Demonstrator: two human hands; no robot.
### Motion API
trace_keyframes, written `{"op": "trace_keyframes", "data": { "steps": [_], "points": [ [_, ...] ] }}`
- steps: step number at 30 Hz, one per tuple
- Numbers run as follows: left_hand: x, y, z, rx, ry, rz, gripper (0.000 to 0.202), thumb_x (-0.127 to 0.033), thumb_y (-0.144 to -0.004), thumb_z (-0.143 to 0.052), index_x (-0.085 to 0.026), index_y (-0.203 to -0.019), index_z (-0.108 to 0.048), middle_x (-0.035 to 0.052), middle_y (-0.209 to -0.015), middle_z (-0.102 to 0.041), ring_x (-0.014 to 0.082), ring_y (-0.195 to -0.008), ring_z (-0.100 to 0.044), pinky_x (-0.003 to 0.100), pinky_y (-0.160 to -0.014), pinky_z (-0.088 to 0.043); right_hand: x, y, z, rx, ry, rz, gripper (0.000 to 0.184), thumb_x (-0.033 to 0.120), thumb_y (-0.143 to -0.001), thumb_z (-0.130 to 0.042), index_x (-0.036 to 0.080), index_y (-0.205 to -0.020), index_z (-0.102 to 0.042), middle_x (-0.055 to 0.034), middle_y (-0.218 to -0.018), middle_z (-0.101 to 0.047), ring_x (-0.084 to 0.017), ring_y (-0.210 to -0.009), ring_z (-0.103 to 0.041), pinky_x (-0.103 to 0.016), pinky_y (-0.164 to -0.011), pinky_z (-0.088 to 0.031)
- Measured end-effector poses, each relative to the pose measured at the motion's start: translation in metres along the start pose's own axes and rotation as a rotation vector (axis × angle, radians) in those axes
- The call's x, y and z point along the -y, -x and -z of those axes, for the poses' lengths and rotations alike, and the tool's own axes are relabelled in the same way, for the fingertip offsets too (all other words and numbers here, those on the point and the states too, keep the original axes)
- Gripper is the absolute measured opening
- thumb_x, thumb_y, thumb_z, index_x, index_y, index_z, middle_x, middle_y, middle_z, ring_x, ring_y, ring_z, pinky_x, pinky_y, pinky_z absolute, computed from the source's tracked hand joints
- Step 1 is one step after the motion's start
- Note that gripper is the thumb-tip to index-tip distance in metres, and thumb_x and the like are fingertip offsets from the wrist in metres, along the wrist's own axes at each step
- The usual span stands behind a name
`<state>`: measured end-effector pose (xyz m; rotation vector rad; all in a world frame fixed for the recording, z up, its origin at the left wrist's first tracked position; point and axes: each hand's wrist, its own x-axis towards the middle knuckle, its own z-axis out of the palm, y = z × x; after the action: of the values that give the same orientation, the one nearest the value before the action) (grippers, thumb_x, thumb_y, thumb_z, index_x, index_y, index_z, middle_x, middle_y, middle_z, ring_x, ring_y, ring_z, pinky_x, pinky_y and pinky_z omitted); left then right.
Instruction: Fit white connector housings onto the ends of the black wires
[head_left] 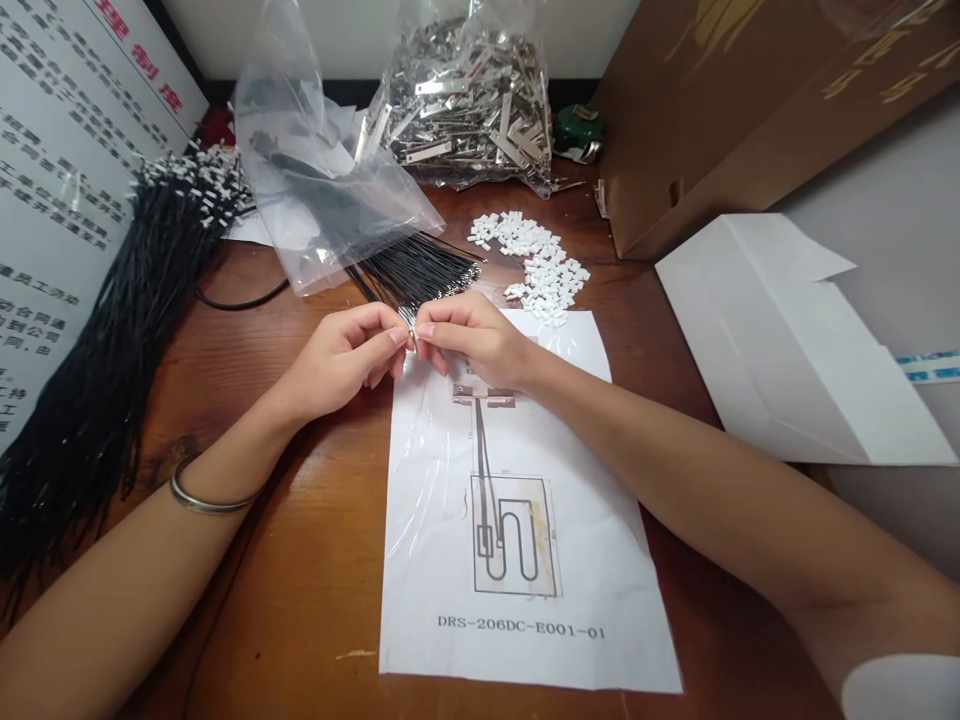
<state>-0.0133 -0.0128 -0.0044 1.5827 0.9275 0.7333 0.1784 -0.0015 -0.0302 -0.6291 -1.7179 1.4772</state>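
My left hand (349,352) and my right hand (476,338) meet above the top edge of a printed drawing sheet (435,560). Thumbs and fingers of both are pinched together, their tips almost touching. Between the fingertips is something tiny and silvery, mostly covered, whose kind I cannot make out. Right behind the hands lies a bundle of black wires (412,268) with small metal terminals at the near ends; a clear plastic bag (330,220) covers part of it. Small white connector housings (551,270) are spread in a curved pile beyond my right hand.
A large bundle of black wires with white connectors (112,330) lies left. At the back stand a bag of metal strips (472,110) and a green tape measure (577,132). A cardboard box (720,110) and a folded white carton (787,340) are on the right.
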Motion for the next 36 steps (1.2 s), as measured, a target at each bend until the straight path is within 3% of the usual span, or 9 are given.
{"op": "trace_keyframes", "data": {
  "steps": [16,36],
  "points": [
    [0.0011,-0.0001,0.0012,0.033,-0.046,-0.014,0.021,-0.030,-0.088,-0.061,-0.016,-0.071,-0.059,-0.0016,-0.057,-0.060,0.0072,-0.046,-0.045,0.020,-0.046,-0.036,0.0044,0.0004,0.0007,0.047,0.091,0.016,0.028,0.019,-0.085,-0.051,0.017,-0.058,-0.054,0.0031,-0.047,-0.053,-0.008,-0.045,-0.043,-0.023,-0.048,-0.032],
    [0.0013,-0.0007,0.0004,0.015,-0.089,-0.055,0.019,-0.027,-0.086,-0.060,-0.016,-0.070,-0.058,-0.0023,-0.054,-0.059,0.0069,-0.045,-0.045,0.019,-0.046,-0.036,0.0063,-0.0005,-0.0017,0.041,0.020,0.006,0.026,0.020,-0.081,-0.051,0.016,-0.056,-0.054,0.0041,-0.048,-0.053,-0.005,-0.041,-0.040,-0.022,-0.046,-0.031]
  ]
}}
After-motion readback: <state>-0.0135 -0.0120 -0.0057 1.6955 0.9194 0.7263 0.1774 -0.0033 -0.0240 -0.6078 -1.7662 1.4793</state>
